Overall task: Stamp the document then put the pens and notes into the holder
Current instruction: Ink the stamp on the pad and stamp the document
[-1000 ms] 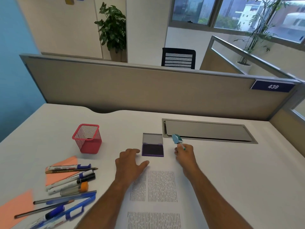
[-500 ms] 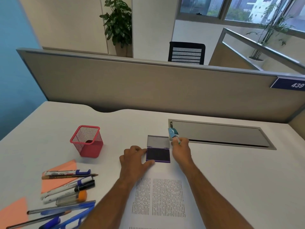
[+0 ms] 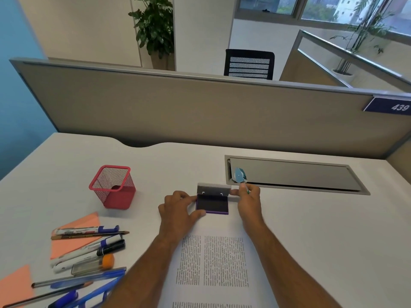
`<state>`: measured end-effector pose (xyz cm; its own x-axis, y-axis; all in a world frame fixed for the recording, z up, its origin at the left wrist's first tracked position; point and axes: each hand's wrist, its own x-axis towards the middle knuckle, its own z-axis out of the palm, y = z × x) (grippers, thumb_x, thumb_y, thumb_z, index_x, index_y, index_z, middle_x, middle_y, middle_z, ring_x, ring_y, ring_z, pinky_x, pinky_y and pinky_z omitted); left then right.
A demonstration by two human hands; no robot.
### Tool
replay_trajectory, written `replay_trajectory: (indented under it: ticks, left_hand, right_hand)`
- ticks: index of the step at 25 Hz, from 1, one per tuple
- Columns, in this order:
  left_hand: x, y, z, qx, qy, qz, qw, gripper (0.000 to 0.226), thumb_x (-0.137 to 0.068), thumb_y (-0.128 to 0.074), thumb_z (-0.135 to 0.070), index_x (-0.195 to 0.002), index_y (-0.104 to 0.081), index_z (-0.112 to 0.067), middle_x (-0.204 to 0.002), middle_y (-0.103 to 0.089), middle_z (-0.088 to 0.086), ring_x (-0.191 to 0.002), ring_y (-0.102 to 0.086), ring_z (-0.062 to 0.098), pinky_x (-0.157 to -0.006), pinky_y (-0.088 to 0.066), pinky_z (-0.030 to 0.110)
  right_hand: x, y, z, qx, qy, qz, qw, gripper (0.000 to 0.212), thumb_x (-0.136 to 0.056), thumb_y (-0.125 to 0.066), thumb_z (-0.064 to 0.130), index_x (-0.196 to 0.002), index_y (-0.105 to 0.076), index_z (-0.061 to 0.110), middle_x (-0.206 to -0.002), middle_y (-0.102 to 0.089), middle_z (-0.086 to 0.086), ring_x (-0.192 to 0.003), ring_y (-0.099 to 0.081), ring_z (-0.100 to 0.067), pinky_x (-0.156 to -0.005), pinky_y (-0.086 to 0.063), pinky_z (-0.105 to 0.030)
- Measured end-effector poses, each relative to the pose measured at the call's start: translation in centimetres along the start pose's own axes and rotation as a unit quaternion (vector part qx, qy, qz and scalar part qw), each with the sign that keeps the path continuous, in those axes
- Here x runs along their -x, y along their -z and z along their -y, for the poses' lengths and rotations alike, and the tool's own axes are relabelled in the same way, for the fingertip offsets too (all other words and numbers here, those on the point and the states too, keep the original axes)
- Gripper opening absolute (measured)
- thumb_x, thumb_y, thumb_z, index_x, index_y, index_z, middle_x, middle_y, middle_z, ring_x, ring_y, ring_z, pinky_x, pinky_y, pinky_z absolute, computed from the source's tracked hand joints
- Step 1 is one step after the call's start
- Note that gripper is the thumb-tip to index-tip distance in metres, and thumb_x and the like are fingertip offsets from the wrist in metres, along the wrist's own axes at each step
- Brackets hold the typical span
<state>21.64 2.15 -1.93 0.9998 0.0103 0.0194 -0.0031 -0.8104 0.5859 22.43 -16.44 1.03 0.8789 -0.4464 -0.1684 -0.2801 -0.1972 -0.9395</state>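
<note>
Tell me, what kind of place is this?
Probably an open-plan office: a grey cubicle partition bearing a blue plate numbered 439, and a black mesh-backed chair beyond it.

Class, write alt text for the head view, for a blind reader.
A left hand pinches an open purple ink pad on a white desk while the right hand, holding a blue stamp, touches its raised lid.

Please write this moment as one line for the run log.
left hand: grips ink pad | right hand: holds blue stamp, touches lid | lid: tilted up | document: nearer than pad
</note>
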Motion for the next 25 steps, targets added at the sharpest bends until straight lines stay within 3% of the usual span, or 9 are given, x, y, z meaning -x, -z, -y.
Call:
replay_trajectory:
  ticks: [4,6,8,11,14,21,25]
  left_hand:
    - [0.0,-0.1,0.3,0.013,0.004,-0.007,1.0,0.056,-0.073,-0.072,-0.06,-0.122,-0.064,-0.035,-0.126,-0.053,-0.008,-0.119,-0.04,0.016,-0.094,-0.029,0.037]
    - [-0.1,-0.4,0.6,0.018,0.009,-0.005,1.0,0.061,-0.071,-0.071,-0.064,-0.123,-0.064,-0.033,-0.127,-0.053,-0.008,-0.119,-0.04,0.016,-0.095,-0.029,0.038]
    - [-0.2,-0.5,0.6,0.016,0.013,-0.011,1.0,0.063,-0.071,-0.066,-0.069,-0.124,-0.063,-0.033,-0.127,-0.054,-0.008,-0.118,-0.041,0.016,-0.096,-0.031,0.039]
    - [-0.2,-0.8,0.5,-0.011,0.01,-0.03,0.999,0.06,-0.075,-0.058,-0.072,-0.123,-0.064,-0.036,-0.124,-0.056,-0.008,-0.114,-0.043,0.015,-0.094,-0.034,0.04]
    - [0.1,-1.0,0.5,-0.026,0.0,-0.041,0.999,0.055,-0.078,-0.056,-0.071,-0.121,-0.065,-0.038,-0.12,-0.055,-0.008,-0.111,-0.043,0.014,-0.093,-0.035,0.039]
    - [0.5,-1.2,0.8,-0.067,-0.025,-0.047,0.996,0.058,-0.082,-0.048,-0.073,-0.125,-0.061,-0.038,-0.123,-0.054,-0.008,-0.111,-0.044,0.014,-0.093,-0.037,0.038]
    - [1.5,-1.1,1.2,-0.14,-0.067,-0.02,0.988,0.075,-0.082,-0.026,-0.079,-0.137,-0.048,-0.035,-0.139,-0.047,-0.007,-0.125,-0.041,0.016,-0.103,-0.034,0.038]
  right_hand:
    - [0.9,0.5,-0.6,0.01,-0.01,0.011,1.0,0.02,-0.1,-0.037,0.034,-0.111,-0.042,0.018,-0.103,-0.062,0.0,-0.086,-0.057,-0.007,-0.057,-0.041,-0.013]
    - [1.5,0.5,-0.8,0.031,0.001,0.008,1.0,0.019,-0.098,-0.043,0.034,-0.109,-0.045,0.018,-0.102,-0.059,0.002,-0.085,-0.058,-0.008,-0.054,-0.045,-0.012]
    - [1.6,0.2,-1.4,0.08,0.047,-0.022,0.995,0.022,-0.094,-0.049,0.038,-0.106,-0.051,0.02,-0.104,-0.057,0.0,-0.093,-0.057,-0.016,-0.067,-0.055,-0.025]
    - [2.2,-0.7,-1.7,0.197,0.089,-0.054,0.975,0.025,-0.091,-0.054,0.041,-0.108,-0.058,0.022,-0.111,-0.055,0.001,-0.104,-0.047,-0.018,-0.089,-0.045,-0.037]
    - [3.0,-1.4,-2.1,0.263,0.127,-0.055,0.955,0.024,-0.09,-0.056,0.04,-0.109,-0.059,0.025,-0.111,-0.056,0.003,-0.106,-0.044,-0.018,-0.09,-0.036,-0.037]
    - [3.5,-1.9,-3.0,0.332,0.17,-0.068,0.925,0.028,-0.089,-0.055,0.04,-0.114,-0.057,0.029,-0.115,-0.057,0.003,-0.106,-0.045,-0.016,-0.092,-0.036,-0.037]
    - [3.9,-1.5,-3.7,0.367,0.208,-0.053,0.905,0.044,-0.088,-0.051,0.05,-0.124,-0.049,0.025,-0.124,-0.055,0.003,-0.113,-0.046,-0.017,-0.098,-0.036,-0.038]
